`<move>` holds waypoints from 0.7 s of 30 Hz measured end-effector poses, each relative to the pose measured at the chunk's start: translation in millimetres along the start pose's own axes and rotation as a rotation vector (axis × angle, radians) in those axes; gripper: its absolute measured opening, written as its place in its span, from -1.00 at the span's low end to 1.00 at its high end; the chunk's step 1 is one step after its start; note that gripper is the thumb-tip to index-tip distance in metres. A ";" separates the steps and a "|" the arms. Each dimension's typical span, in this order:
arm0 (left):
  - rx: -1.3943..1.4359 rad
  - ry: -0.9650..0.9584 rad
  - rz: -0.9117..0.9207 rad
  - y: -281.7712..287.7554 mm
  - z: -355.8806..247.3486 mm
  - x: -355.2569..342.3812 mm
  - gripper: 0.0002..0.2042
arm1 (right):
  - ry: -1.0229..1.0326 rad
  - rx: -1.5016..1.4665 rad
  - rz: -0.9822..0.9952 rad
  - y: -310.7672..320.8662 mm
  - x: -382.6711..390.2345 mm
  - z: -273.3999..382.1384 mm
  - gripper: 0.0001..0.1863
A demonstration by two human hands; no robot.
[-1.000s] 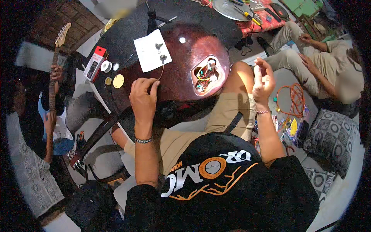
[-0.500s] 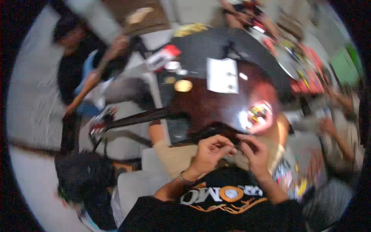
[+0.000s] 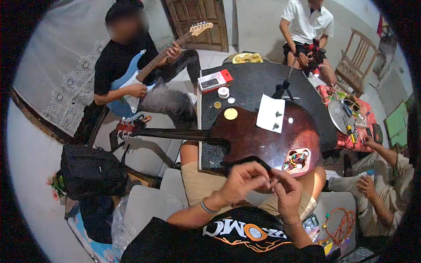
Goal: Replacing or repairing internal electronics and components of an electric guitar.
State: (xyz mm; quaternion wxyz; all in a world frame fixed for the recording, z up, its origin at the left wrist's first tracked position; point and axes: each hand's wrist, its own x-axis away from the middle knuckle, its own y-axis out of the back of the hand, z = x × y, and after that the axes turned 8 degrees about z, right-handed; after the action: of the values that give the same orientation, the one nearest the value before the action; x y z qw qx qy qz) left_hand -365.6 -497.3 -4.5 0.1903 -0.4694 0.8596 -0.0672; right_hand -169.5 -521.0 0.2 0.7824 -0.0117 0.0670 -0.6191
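My left hand and my right hand meet just in front of my chest, fingertips pinched close together. Whatever lies between the fingers is too small or hidden to make out. Beyond them a dark red-brown electric guitar rests back side up on the table edge and my lap, its neck reaching left. Coloured wires show inside an open cavity of its body, near my right hand. On the guitar lie a white paper with small dark parts and a round yellowish cover.
The black table carries a red-and-white box, a solder spool and a small tripod. At left a person plays a blue guitar. Tools lie on a round tray at right. An orange cable lies beside me.
The view has shifted and become sharp. Both hands stay pinched close together, the right one's fingers more curled. A thin pale strand seen at the right fingertips earlier no longer shows.
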 end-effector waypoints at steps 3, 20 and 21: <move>0.096 0.178 0.061 -21.0 27.4 8.1 -0.86 | 0.084 0.099 -0.014 16.4 13.7 -4.2 -0.83; 0.017 0.445 0.180 -32.6 58.3 2.1 -0.87 | -0.004 0.331 -0.244 39.8 53.7 -14.8 -0.96; -0.013 0.428 0.149 -30.4 60.3 0.5 -0.87 | 0.003 0.355 -0.251 40.5 53.3 -14.9 -0.96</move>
State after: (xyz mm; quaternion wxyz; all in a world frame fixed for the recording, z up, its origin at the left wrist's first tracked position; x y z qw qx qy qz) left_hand -318.5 -510.6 -51.1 0.0051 -0.3810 0.9130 -0.1454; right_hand -120.1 -562.3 -23.4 0.6888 0.1187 -0.0440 -0.7138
